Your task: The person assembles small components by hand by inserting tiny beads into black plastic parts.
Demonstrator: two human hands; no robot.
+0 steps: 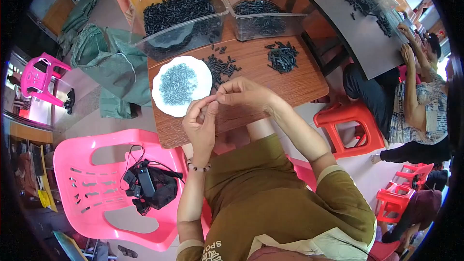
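Note:
My left hand (200,124) and my right hand (245,94) meet fingertip to fingertip above the front of the brown wooden table (251,84). Both are closed in a pinch; whatever lies between the fingers is too small to make out. Left of them is a white scalloped plate (204,81) with a heap of small, shiny, pin-like pieces (178,84). Short black tube-like pieces (220,70) lie loose just beyond my hands. Farther right sits a separate pile of black pieces (282,58), looking slightly longer.
Two clear plastic bins, a large one (224,7) and a smaller one (241,31), hold black pieces at the back. A pink chair (92,183) with a black bag and cables stands left, near green sacks (116,58). At right, another person sits at a dark table (362,43).

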